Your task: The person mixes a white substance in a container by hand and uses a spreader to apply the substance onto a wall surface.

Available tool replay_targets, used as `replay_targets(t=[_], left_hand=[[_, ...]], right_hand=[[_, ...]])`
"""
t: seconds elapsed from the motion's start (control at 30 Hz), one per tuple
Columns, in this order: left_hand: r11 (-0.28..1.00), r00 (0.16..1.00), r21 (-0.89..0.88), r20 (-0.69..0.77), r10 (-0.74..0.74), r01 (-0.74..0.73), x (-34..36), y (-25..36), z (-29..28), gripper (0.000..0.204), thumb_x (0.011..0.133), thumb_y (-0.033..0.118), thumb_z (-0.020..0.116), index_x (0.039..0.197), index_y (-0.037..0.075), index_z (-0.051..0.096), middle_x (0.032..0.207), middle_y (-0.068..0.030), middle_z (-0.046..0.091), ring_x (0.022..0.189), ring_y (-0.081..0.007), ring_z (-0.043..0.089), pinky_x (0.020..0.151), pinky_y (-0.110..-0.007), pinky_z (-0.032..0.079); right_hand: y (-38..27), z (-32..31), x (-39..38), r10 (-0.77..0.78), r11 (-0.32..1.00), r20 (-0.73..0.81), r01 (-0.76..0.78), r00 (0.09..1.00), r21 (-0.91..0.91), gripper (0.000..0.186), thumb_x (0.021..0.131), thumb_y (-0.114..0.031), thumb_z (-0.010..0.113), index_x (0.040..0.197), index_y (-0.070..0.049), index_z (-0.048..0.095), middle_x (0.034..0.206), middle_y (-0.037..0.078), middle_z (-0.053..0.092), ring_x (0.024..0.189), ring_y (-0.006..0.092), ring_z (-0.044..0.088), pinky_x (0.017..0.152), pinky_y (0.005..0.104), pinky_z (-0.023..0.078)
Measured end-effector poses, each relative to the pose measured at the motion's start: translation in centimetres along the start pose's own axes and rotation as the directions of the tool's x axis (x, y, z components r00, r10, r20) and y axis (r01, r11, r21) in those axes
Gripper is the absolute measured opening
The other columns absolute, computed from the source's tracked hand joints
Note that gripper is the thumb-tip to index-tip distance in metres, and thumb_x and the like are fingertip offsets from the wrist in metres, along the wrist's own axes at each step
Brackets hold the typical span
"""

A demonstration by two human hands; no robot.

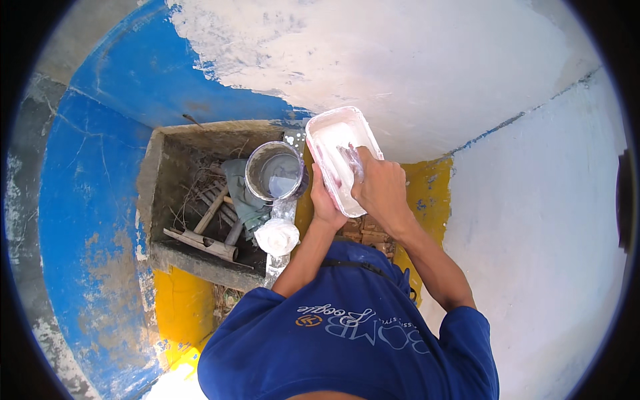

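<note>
A white oblong plastic tub (341,121) with white paste or paint inside is held up in front of me. My left hand (325,203) is closed around its left lower side. Over the tub's right side, my right hand (385,183) grips a small tool (352,160) smeared with white, its end down in the tub. The fingers and the white coating hide most of the tool, so its exact kind does not show. Left of the tub stands a round bucket (277,175) with greyish liquid in it. Nearer to me sits a white, crumpled-looking lump or bag (277,237).
A concrete planter box (193,260) at left holds dry sticks, bamboo pieces (203,245) and a grey-green cloth (248,203). Ahead rises a wall, partly blue (133,73) and partly coated white (427,73). Another white wall (533,233) stands at right, beside a yellow patch (427,200).
</note>
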State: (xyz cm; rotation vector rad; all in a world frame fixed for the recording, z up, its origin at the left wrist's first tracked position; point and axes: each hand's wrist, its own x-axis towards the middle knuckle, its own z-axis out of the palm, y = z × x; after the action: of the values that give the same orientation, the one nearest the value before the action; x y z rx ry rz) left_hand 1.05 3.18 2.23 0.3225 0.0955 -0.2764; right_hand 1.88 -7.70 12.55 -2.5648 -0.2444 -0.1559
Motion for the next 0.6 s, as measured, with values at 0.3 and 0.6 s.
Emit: replay_targets(t=[0.3, 0.6], left_hand=[[0.994, 0.995, -0.106, 0.098, -0.018, 0.028, 0.0, 0.1, -0.1, 0.067, 0.102, 0.059, 0.027, 0.151, 0.013, 0.033, 0.147, -0.0104, 0.046, 0.133, -0.0287, 0.046, 0.112, -0.047, 0.037], [0.993, 0.995, -0.106, 0.086, -0.045, 0.054, -0.6, 0.3, -0.4, 0.063, 0.103, 0.056, 0.025, 0.152, 0.017, 0.032, 0.148, -0.0090, 0.044, 0.136, -0.0283, 0.045, 0.113, -0.047, 0.037]], right_hand=[[-0.7, 0.2, 1.6, 0.016, 0.991, -0.053, -0.009, 0.998, 0.131, 0.037, 0.071, -0.005, 0.062, 0.107, 0.007, 0.061, 0.066, 0.028, 0.062, 0.065, 0.0458, 0.063, 0.063, 0.0531, 0.050], [-1.8, 0.6, 2.0, 0.009, 0.989, -0.056, -0.001, 0.998, 0.149, 0.033, 0.072, -0.003, 0.061, 0.103, 0.008, 0.059, 0.065, 0.030, 0.060, 0.063, 0.0472, 0.062, 0.061, 0.0532, 0.049]])
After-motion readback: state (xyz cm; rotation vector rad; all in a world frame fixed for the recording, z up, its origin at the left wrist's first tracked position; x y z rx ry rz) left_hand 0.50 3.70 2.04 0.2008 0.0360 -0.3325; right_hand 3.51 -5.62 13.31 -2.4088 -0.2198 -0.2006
